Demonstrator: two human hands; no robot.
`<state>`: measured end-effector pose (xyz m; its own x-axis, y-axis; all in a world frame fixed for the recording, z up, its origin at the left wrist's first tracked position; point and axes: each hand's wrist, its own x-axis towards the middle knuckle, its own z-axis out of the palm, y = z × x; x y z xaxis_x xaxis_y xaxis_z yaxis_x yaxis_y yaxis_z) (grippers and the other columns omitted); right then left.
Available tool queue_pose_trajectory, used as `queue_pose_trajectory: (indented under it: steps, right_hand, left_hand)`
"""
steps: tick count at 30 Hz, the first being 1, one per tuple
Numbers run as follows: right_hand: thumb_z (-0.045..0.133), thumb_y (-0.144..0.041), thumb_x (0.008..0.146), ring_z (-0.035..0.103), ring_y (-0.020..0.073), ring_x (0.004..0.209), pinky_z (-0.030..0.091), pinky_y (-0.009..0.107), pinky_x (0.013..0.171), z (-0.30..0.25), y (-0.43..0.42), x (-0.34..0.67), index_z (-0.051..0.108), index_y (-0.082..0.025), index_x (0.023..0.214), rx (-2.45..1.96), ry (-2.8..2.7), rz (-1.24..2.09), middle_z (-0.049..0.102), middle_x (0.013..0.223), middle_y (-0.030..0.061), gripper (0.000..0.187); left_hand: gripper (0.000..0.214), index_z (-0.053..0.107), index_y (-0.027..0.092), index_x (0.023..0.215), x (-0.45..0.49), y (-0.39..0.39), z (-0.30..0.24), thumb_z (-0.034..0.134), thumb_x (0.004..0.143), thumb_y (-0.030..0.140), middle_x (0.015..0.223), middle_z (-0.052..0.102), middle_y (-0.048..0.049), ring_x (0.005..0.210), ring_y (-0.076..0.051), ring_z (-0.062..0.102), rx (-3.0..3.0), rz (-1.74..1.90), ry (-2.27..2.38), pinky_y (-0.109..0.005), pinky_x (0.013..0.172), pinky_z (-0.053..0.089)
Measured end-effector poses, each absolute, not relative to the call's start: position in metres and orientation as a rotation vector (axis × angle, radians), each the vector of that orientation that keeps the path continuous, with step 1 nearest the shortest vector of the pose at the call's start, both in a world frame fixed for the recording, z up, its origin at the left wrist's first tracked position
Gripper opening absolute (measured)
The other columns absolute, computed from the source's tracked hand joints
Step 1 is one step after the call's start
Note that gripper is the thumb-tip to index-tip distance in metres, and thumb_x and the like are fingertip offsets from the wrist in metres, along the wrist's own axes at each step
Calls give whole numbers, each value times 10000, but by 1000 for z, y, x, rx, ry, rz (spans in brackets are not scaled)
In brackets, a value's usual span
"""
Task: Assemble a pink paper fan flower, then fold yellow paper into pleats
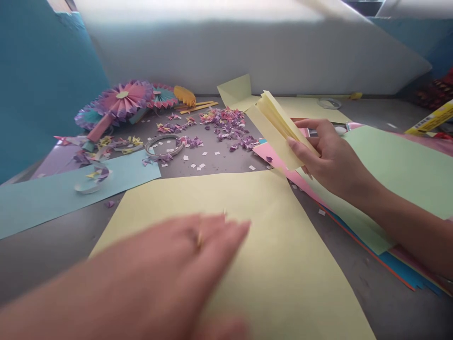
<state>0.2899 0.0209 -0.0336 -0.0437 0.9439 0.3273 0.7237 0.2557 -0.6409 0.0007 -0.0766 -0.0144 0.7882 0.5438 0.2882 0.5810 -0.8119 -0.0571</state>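
Note:
My right hand (327, 158) is closed around a folded stack of pale yellow paper strips (278, 125), held up at an angle above the floor. My left hand (184, 257) lies flat with its fingers stretched out on a large pale yellow sheet (283, 264) spread on the grey floor. It is blurred by motion, and a ring shows on one finger. My right forearm crosses a light green sheet (399, 174).
Pink, blue and red sheets (399, 269) lie stacked under the green one. A light blue sheet (53, 193) is at left. Tape rolls (163, 145), paper scraps (226, 123) and pleated paper fans (122, 101) sit further back. A white wall stands behind.

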Motion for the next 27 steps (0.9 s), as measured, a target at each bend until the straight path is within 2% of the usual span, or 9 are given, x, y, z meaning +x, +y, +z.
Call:
queue_pose_trajectory:
  steps: [2, 4, 6, 10, 12, 15, 19, 22, 27]
  right_hand:
    - [532, -518, 901, 599, 168, 648, 428, 313, 520, -34, 21, 290, 492, -239, 1189, -1511, -1822, 398, 674, 1048, 85, 403]
    - [531, -509, 901, 619, 183, 683, 436, 320, 522, -33, 21, 290, 492, -237, 1186, -1526, -1812, 414, 668, 1089, 100, 396]
    - [528, -497, 902, 622, 188, 664, 431, 324, 515, -32, 21, 291, 487, -238, 1202, -1563, -1798, 443, 681, 1035, 96, 399]
    - [529, -470, 900, 628, 180, 672, 425, 320, 518, -29, 22, 291, 488, -247, 1208, -1559, -1785, 480, 683, 1047, 77, 383]
    - [525, -459, 902, 631, 179, 693, 420, 312, 515, -28, 22, 292, 496, -245, 1190, -1550, -1789, 483, 675, 1054, 71, 360]
    - [523, -462, 907, 615, 171, 644, 388, 297, 474, -26, 23, 294, 499, -239, 1170, -1545, -1782, 485, 665, 944, 56, 346]
    - [519, -471, 917, 531, 142, 502, 350, 290, 435, -26, 24, 298, 492, -240, 1175, -1561, -1760, 476, 609, 743, 11, 347]
    - [517, -481, 920, 453, 127, 433, 346, 292, 424, -26, 26, 300, 489, -258, 1189, -1566, -1758, 471, 544, 638, -28, 351]
    - [528, -455, 915, 419, 120, 415, 353, 285, 422, -27, 27, 299, 505, -261, 1154, -1561, -1763, 474, 493, 570, -55, 308]
  left_hand:
    - [383, 502, 255, 1322, 13, -33, 0, 323, 1010, 386, 1166, 694, -38, 924, -192, 686, -2909, -161, -1182, -277, 683, 490]
    - [478, 517, 210, 1296, 29, 10, 5, 408, 943, 515, 1190, 660, -91, 969, -243, 658, -2987, 46, -1421, -319, 746, 487]
    - [571, 517, 216, 1259, 45, 40, 4, 455, 872, 632, 1238, 619, -103, 968, -256, 638, -3055, 172, -1595, -316, 720, 481]
    - [679, 555, 211, 1072, 71, 60, 4, 522, 720, 791, 911, 651, -61, 724, -215, 604, -3172, 420, -1783, -261, 534, 404]
    - [563, 558, 209, 885, 79, 60, 5, 544, 737, 752, 742, 573, -12, 592, -156, 513, -3260, 449, -1700, -244, 480, 328]
    - [449, 446, 207, 669, 87, 62, 3, 588, 801, 612, 604, 365, 48, 502, -94, 327, -3417, 366, -1473, -235, 449, 237]
    - [433, 328, 202, 597, 87, 60, -3, 591, 880, 398, 556, 237, 68, 488, -87, 244, -3433, 128, -1157, -233, 453, 210]
    - [356, 393, 195, 592, 85, 50, -5, 578, 895, 231, 506, 248, 71, 474, -100, 252, -3305, -1, -1042, -252, 474, 196]
    - [250, 549, 188, 659, 81, 32, -6, 587, 900, 240, 516, 486, 27, 469, -138, 423, -3026, -55, -766, -272, 470, 225]
